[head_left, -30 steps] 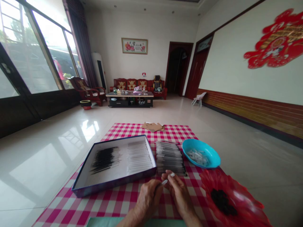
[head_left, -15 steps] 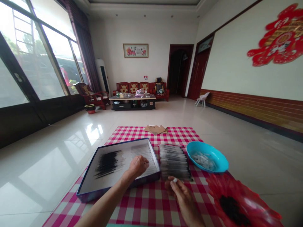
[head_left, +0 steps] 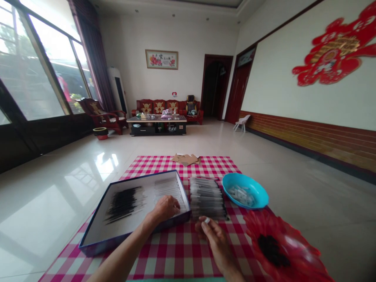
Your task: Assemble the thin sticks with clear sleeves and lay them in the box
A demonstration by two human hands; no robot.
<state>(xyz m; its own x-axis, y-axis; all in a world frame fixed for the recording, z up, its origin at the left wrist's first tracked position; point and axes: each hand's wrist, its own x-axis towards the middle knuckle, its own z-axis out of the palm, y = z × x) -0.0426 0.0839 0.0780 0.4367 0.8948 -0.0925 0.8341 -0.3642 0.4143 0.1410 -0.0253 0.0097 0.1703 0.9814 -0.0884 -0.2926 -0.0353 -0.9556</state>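
My left hand [head_left: 166,208] rests inside an open, shallow, blue-rimmed white box [head_left: 133,250] on its rows of clear tubes [head_left: 167,190]; I cannot tell if it holds one. Black-tipped sticks [head_left: 123,203] lie in the left part of the box. My right hand [head_left: 214,239] pinches a small white piece [head_left: 207,220] just in front of a stack of clear, dark-banded tubes [head_left: 207,197]. That stack lies on the checked cloth next to the box. A blue bowl [head_left: 245,190] of small white pieces stands beyond my right hand.
A red flower-shaped plate [head_left: 279,246] holding dark bits lies to my right. The pink-checked cloth [head_left: 205,166] lies on a glossy tiled floor, with cardboard scraps [head_left: 185,159] at its far end. A low table [head_left: 157,125] and red sofa [head_left: 167,106] stand across the room.
My left hand has moved from in front of the box into it, onto the clear tubes. My right hand still pinches the white piece. The view has shifted slightly.
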